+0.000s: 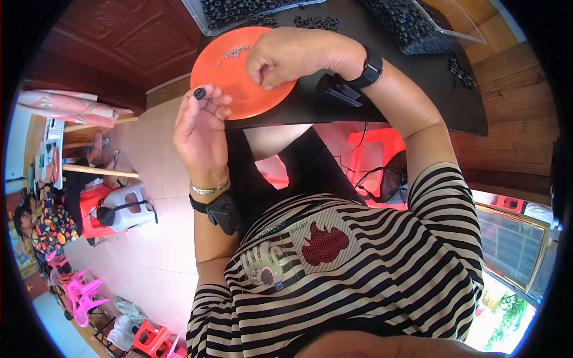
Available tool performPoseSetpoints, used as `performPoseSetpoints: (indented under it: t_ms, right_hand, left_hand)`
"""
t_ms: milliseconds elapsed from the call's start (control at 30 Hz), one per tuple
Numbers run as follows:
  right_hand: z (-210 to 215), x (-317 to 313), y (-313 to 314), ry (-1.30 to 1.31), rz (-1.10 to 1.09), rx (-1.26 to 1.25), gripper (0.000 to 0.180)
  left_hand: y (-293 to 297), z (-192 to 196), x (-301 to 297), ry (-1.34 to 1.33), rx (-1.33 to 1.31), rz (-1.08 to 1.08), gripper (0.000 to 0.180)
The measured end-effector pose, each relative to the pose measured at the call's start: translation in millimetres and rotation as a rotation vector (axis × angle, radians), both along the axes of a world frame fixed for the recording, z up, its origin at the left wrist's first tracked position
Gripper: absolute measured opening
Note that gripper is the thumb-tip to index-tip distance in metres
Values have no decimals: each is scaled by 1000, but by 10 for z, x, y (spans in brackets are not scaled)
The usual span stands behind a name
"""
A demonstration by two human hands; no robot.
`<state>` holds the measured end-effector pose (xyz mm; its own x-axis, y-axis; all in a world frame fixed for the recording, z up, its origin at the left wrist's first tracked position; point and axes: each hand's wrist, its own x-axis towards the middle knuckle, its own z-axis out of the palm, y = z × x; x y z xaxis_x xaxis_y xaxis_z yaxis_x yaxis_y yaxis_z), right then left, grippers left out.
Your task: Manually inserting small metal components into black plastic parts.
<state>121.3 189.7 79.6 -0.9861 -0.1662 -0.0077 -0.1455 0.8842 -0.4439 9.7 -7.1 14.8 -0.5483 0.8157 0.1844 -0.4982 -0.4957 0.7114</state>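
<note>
Black piece (199,93), just one, sits pinched in the left hand's (202,131) fingertips at the near-left edge of one orange plate (206,62); the right hand (277,59) curls over it, grip hidden. Two bins, far left (206,33) and far right (456,30), stand on a black table (418,89) above a pale tiled floor (158,179). The piece's round face seems turned upward; its long axis I cannot tell.
</note>
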Motion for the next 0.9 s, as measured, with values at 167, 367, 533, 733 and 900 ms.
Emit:
performPoseSetpoints:
  t_ms: [167,367,533,733,900]
  right_hand:
    - [-225,-26,36,116,47,117,9]
    - [-238,-86,13,24,-20,194,6]
    - [-324,-160,205,300,-57,-35,8]
    - [-128,-102,278,134,-200,-103,13]
    - [-155,-74,172,-62,-79,76,13]
  left_hand:
    - [15,15,14,-13,4,-26,24]
    - [-4,17,12,-28,-7,-7,24]
    - [18,18,19,-26,-27,-33,25]
    - [-17,-10,-14,-54,-46,-9,25]
    - [-2,-34,-19,-62,-45,-31,24]
